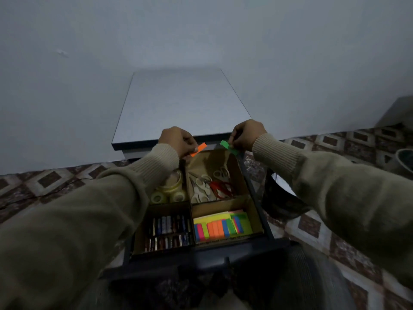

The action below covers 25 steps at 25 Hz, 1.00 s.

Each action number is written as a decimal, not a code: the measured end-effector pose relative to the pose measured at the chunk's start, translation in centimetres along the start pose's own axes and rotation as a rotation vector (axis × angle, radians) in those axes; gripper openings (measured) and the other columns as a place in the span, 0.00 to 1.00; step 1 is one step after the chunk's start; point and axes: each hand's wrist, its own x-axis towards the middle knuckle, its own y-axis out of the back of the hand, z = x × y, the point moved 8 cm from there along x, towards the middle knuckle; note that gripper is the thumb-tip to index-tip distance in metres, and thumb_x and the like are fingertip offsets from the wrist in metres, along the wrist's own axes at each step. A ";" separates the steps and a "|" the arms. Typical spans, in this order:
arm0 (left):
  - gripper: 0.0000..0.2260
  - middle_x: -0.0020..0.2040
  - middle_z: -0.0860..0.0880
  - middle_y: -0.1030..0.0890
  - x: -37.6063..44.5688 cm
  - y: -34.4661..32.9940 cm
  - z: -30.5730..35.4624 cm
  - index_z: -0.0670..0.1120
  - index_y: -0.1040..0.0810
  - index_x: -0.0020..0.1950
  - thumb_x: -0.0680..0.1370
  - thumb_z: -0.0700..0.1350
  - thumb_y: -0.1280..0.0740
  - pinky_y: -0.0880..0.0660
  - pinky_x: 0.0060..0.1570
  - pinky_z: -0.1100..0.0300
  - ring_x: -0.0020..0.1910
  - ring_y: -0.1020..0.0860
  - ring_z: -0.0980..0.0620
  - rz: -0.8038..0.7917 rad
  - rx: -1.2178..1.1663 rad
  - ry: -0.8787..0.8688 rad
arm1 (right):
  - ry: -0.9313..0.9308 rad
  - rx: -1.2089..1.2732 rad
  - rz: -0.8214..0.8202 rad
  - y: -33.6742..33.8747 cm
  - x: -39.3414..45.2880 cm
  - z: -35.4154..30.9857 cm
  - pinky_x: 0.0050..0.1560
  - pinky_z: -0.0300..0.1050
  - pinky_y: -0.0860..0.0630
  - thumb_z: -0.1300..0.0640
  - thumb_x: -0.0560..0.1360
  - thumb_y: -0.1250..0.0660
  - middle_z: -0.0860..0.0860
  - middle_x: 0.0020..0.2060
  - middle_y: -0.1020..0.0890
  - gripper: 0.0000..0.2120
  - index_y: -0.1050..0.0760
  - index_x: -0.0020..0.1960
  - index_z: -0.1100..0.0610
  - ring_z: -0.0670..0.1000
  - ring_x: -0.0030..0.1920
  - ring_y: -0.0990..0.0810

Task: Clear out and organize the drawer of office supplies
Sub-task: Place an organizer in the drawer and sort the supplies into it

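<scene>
The open dark drawer (260, 202) holds a cardboard divider with four compartments. Tape rolls (170, 189) fill the far left one, scissors (209, 185) the far right, batteries (168, 232) the near left, and coloured sticky notes (220, 227) the near right. Over the drawer's far edge, my left hand (176, 140) pinches an orange sticky strip (199, 149). My right hand (247, 133) pinches a green sticky strip (228, 147). The two strips are apart, a short gap between them.
A small white-topped cabinet (183, 104) stands against the pale wall behind the drawer. Patterned floor tiles (335, 231) spread on both sides. A dark round object (281, 202) lies on the floor right of the drawer, and a bin (405, 159) sits at the right edge.
</scene>
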 end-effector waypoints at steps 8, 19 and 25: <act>0.05 0.36 0.48 0.22 -6.4 -2.8 -2.4 0.38 0.21 0.49 0.75 0.36 0.32 0.25 0.30 0.67 0.27 0.25 0.57 -0.096 -0.077 0.044 | -0.116 -0.133 -0.067 -4.6 -6.2 6.3 0.55 0.45 0.22 0.65 0.73 0.32 0.56 0.51 0.18 0.07 0.19 0.50 0.60 0.54 0.53 0.20; 0.04 0.39 0.45 0.21 -9.3 -4.9 -5.7 0.40 0.21 0.48 0.75 0.36 0.33 0.25 0.38 0.63 0.34 0.24 0.53 -0.146 -0.200 0.168 | -0.187 -0.451 -0.121 -9.7 -9.9 10.0 0.54 0.49 0.26 0.66 0.79 0.45 0.60 0.58 0.23 0.14 0.27 0.61 0.64 0.59 0.58 0.24; 0.01 0.38 0.43 0.20 -9.6 -5.7 -7.2 0.41 0.21 0.43 0.74 0.37 0.32 0.25 0.34 0.65 0.32 0.24 0.54 -0.148 -0.306 0.254 | -0.140 -0.538 -0.167 -11.4 -9.9 9.1 0.58 0.50 0.27 0.69 0.78 0.51 0.60 0.61 0.25 0.18 0.28 0.63 0.64 0.58 0.62 0.26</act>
